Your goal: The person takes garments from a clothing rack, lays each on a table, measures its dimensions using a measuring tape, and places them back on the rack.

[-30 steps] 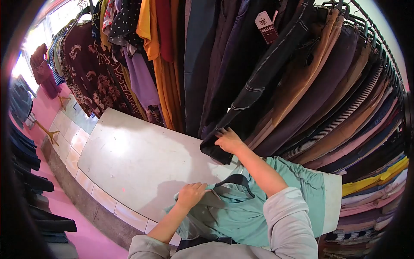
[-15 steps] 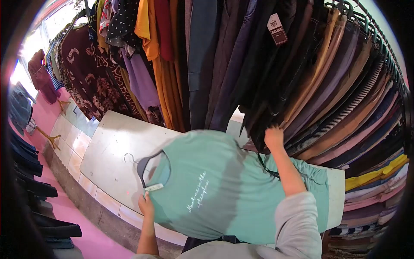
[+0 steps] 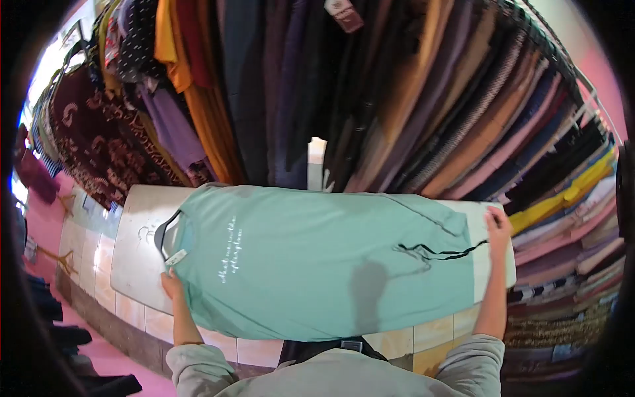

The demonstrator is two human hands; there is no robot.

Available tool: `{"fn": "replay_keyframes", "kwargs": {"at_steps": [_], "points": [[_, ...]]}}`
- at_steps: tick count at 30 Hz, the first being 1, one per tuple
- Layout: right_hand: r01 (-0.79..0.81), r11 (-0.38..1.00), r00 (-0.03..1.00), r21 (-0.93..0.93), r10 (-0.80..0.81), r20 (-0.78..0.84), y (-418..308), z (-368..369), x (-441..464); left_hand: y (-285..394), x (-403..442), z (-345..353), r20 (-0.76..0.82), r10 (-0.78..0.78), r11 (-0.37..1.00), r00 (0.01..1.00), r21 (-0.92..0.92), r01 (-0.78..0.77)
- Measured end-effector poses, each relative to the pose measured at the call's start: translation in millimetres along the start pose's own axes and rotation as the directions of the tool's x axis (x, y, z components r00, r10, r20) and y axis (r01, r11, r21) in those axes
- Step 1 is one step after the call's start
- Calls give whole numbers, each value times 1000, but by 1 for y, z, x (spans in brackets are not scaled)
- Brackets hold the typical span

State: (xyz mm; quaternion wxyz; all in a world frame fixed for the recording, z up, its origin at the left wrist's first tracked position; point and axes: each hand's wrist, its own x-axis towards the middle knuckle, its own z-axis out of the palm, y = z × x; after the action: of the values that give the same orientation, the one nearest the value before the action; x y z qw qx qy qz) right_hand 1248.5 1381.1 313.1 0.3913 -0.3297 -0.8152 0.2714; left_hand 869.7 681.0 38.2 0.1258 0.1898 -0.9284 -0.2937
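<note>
A long mint-green shirt [image 3: 297, 271] with white script lettering on its chest lies spread across the white table. A dark hanger [image 3: 162, 235] sits inside its neckline, the metal hook resting on the tabletop. At the collar hangs a small white tag [image 3: 176, 257]. My left hand [image 3: 171, 283] is closed on the shirt's edge just below that tag. Beyond the hem, my right hand [image 3: 499, 228] is closed around the end of a thin black cord [image 3: 450, 252]. This cord trails leftward over the lower part of the shirt.
The white table [image 3: 132, 264] stands right in front of me. Behind it hang packed rows of trousers [image 3: 423, 126] and patterned tops [image 3: 86, 126]. Folded clothes [image 3: 562, 255] are stacked at right. Tiled floor [image 3: 99, 264] and dark garments show at left.
My right hand has moved from the hanging dark clothes to the table's right end, drawing the black cord out. The bunched lower part of the shirt now lies flatter. The view has shifted.
</note>
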Motion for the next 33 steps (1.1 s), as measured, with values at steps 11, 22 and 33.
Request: {"fn": "replay_keyframes", "kwargs": {"at_steps": [11, 22, 33], "points": [[529, 848, 514, 41, -358, 780, -24, 242, -235, 60, -123, 0, 115, 558, 742, 822, 374, -556], [288, 952, 939, -100, -261, 225, 90, 163, -146, 91, -207, -25, 437, 174, 764, 883, 506, -400], [239, 611, 833, -755, 271, 483, 257, 96, 53, 150, -364, -5, 456, 344, 798, 821, 319, -511]]}}
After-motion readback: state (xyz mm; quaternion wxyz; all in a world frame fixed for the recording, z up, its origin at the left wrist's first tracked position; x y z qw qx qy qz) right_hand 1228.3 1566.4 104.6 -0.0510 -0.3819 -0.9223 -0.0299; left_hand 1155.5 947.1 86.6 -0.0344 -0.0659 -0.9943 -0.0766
